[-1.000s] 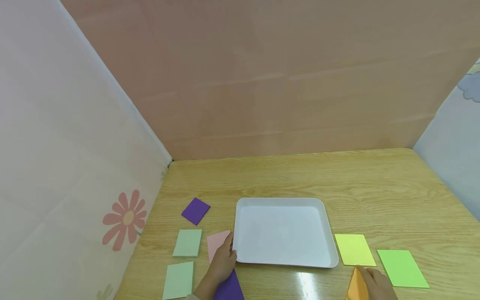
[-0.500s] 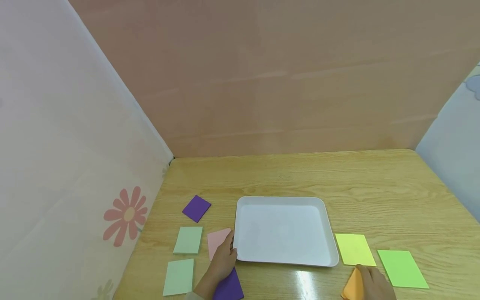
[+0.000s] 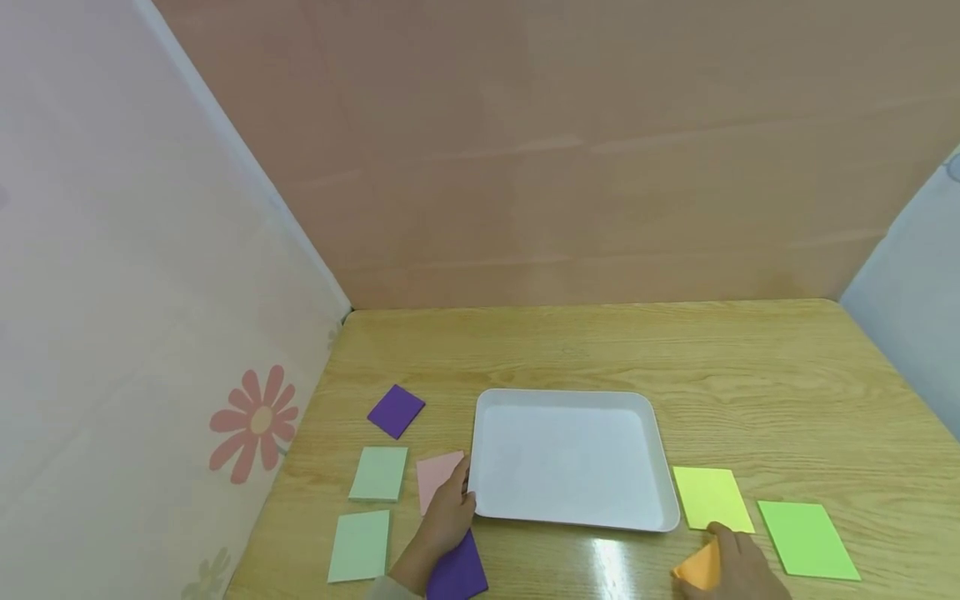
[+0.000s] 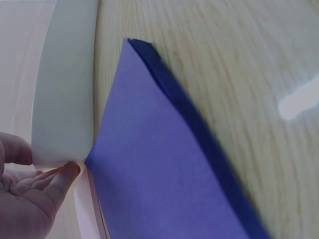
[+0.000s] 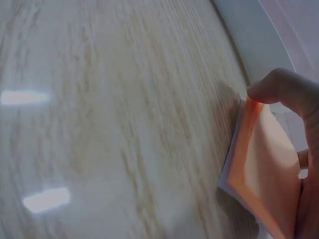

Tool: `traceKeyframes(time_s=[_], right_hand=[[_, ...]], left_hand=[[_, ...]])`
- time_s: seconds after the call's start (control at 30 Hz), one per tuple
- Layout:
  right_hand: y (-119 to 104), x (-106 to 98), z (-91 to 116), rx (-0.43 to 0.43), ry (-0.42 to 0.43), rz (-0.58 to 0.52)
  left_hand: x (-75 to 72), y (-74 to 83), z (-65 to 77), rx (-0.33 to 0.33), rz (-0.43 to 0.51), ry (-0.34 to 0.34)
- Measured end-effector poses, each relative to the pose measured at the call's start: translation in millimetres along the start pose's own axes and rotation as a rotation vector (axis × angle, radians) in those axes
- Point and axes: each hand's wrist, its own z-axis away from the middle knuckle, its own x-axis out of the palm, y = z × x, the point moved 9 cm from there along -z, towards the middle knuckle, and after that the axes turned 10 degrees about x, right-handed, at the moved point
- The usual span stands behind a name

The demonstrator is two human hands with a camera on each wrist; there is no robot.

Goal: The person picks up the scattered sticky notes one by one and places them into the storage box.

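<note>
My left hand [image 3: 446,517] grips the front left corner of a shallow white tray [image 3: 570,458], thumb and fingers on either side of its wall [image 4: 65,99] in the left wrist view. Just beneath that hand lies a purple sticky note pad [image 3: 457,569], partly covered by the wrist. At the lower right, my right hand [image 3: 738,571] pinches an orange sticky note pad [image 3: 699,568]. Seen from the right wrist, the thumb [image 5: 281,89] presses one corner of this tilted orange stack, and the other fingers are mostly hidden behind it.
Left of the tray are a pink pad [image 3: 437,477], two mint pads [image 3: 378,473] and a smaller purple pad [image 3: 396,411]. A yellow pad [image 3: 712,498] and a lime green pad [image 3: 808,538] lie to its right. Walls of cloth or paper surround the wooden table [image 3: 585,350].
My right hand has turned the orange pad and shifted it slightly left. The left hand keeps its hold on the tray corner. The head view has tilted a little.
</note>
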Motion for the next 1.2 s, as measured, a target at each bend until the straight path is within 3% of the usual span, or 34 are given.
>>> traceKeyframes(time_s=[0.23,0.3,0.53,0.73,1.0,1.2], right_hand=[[-2.7,2.3,-2.2,0.064,-0.048,-0.055],[-6.1,-0.9,-0.5,0.059,-0.025,-0.050],[-30.7,-32.5,14.0,-0.113,0.226,-0.048],[-47.5,-47.7,16.8,-0.180,0.266,-0.019],[-70.0,-64.2,28.4,-0.351,0.445,-0.026],[-84.8,-71.0,24.4,-0.397,0.430,-0.055]], left_hand=[[-2.4,1.6,-1.5,-0.007,-0.010,-0.002],[-2.6,1.9,-1.7,-0.008,-0.009,-0.002],[-2.9,2.3,-1.8,-0.008,-0.006,0.002],[-3.2,2.7,-1.2,-0.014,-0.009,0.005],[-1.1,2.3,0.7,-0.012,-0.022,-0.001],[-1.1,1.8,0.3,-0.004,-0.010,0.008]])
